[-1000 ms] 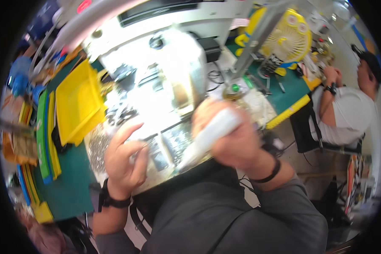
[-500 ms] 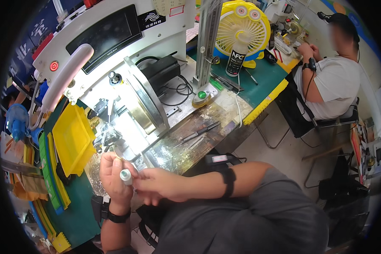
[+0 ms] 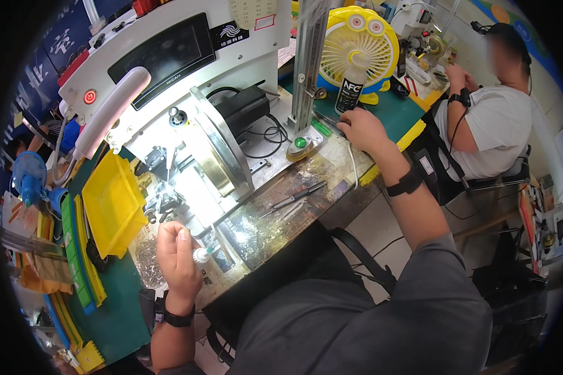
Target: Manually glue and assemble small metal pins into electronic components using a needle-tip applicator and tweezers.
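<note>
Our left hand (image 3: 178,256), eight o'clock near the bench edge (image 3: 280,245), holds a tube (image 3: 201,255); our right hand (image 3: 365,131), two o'clock: grip unclear.

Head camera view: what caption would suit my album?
Left hand holds a small white rounded piece near a large white machine; right hand is beside a black-labelled cylindrical bottle.

The workbench (image 3: 120,289) has a green top and a stained, worn front section. A yellow tray (image 3: 114,206), white machine (image 3: 256,53), yellow fan (image 3: 341,50) and dark-labelled bottle (image 3: 349,94) stand on it; metal bits (image 3: 147,256), a pen-like tool (image 3: 298,194) and slim dark tools (image 3: 326,120) lie there.
</note>
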A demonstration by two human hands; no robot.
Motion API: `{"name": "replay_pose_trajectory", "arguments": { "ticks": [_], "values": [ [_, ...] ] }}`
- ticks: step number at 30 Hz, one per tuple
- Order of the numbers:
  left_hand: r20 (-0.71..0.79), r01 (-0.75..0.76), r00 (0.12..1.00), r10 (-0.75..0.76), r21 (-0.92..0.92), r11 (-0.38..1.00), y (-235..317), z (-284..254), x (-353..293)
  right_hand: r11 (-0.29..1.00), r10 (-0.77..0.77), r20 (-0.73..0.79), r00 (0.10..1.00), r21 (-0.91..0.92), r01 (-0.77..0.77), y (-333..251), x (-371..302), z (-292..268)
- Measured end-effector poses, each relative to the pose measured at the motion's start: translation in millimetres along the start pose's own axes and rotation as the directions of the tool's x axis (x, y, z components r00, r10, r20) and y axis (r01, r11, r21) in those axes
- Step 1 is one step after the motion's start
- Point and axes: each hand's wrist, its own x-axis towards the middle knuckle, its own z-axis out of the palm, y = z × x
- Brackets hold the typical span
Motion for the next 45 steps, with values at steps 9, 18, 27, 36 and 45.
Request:
{"name": "replay_pose_trajectory", "arguments": {
  "ticks": [9,18,27,36,45],
  "values": [
    [-0.021,-0.011,1.0,0.013,0.094,0.996,-2.4,-0.5,4.2,0.985,-0.093,0.093,0.991,0.156,0.078,-29.4,22.9,13.4],
    [0.127,0.158,0.984,-0.123,-0.321,0.934,23.7,-9.7,5.6,0.96,-0.133,0.118,0.984,0.262,0.098,-29.6,9.8,-3.7],
    [0.236,0.279,0.958,-0.162,-0.65,0.707,46.6,-29.3,14.2,0.337,-0.506,0.31,0.805,0.93,-0.147,-108.4,-64.9,-126.9],
    [0.273,0.309,0.951,-0.145,-0.838,0.449,42.3,-32.6,15.3,0.36,-0.92,0.079,0.384,0.559,0.747,-290.0,-11.0,-124.8],
    [0.231,0.333,0.936,-0.267,-0.826,0.455,39.7,-37.1,20.5,0.454,-0.859,0.177,0.481,0.697,0.555,-344.7,10.5,-84.8]
  ]
}}
